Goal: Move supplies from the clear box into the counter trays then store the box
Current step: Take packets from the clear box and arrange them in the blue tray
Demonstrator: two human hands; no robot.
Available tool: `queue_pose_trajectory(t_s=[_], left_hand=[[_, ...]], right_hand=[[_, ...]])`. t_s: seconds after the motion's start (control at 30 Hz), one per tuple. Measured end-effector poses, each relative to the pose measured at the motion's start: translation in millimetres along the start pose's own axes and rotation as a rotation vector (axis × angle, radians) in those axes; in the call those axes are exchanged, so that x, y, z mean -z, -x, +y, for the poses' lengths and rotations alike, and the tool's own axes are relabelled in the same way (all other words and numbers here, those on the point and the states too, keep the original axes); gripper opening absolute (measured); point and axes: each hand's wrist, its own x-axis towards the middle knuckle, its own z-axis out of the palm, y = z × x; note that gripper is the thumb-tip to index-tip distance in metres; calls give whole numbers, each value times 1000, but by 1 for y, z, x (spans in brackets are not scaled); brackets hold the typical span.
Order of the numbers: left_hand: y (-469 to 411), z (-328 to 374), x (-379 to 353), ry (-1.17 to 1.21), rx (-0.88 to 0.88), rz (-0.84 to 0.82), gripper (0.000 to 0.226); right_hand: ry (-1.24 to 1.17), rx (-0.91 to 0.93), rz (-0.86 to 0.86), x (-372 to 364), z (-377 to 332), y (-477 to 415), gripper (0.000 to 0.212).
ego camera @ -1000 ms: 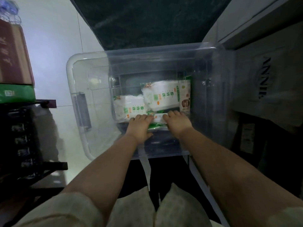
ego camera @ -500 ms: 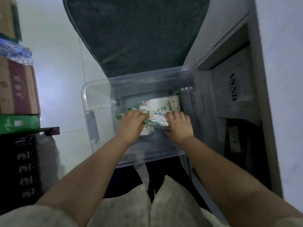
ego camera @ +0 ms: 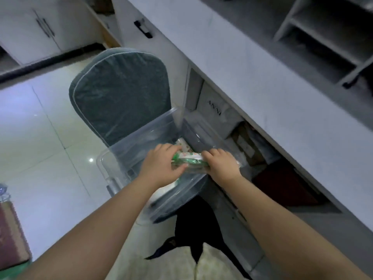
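The clear plastic box (ego camera: 141,136) rests on a chair seat in front of me, beside the counter. My left hand (ego camera: 161,164) and my right hand (ego camera: 221,165) together grip a stack of green-and-white supply packets (ego camera: 189,161), one hand at each end, raised to about the box's rim. Another packet (ego camera: 182,144) lies inside the box behind the stack. The grey counter top (ego camera: 282,93) runs along the right, and a white shelf tray unit (ego camera: 327,35) stands on it at the top right.
A chair with a dark green cushioned back (ego camera: 121,93) holds the box. Under the counter an open cubby holds a white bag (ego camera: 216,110) and cartons (ego camera: 244,144). White cabinets (ego camera: 36,31) line the far wall. Boxes (ego camera: 10,233) stand at the left edge on the tiled floor.
Both hands closed on the packets and lifted them from the box floor up to its rim. My head has risen and turned right, so the counter and its shelf unit came into view.
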Motion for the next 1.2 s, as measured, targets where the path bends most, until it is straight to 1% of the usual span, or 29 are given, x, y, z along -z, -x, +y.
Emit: queue_pose_trajectory(t_s=[0.1, 0.23, 0.4, 0.5, 0.67, 0.77, 0.93, 1.0, 1.1, 1.2], left_hand=[[-9, 42, 25, -47, -167, 28, 51], [-31, 114, 49, -95, -346, 27, 45], [-52, 236, 78, -78, -548, 80, 39], [-48, 317, 78, -119, -684, 106, 37], [-9, 449, 42, -166, -840, 157, 35], [18, 528, 14, -199, -883, 158, 37], [60, 649, -36, -240, -972, 144, 41], [73, 693, -54, -247, -1015, 148, 40], [89, 745, -84, -263, -1065, 116, 40], [94, 785, -118, -281, -1106, 64, 40]], right_hand=[[-1, -83, 54, 26, 22, 47, 36], [5, -196, 186, 77, 54, 115, 36], [43, -385, 327, 147, 105, 210, 36], [149, -494, 351, 179, 140, 275, 32], [259, -643, 324, 212, 205, 403, 28], [357, -735, 250, 227, 244, 488, 29], [408, -904, 184, 233, 303, 626, 33], [396, -968, 170, 234, 323, 669, 31], [375, -1050, 216, 230, 350, 719, 27], [336, -1140, 227, 222, 381, 754, 33]])
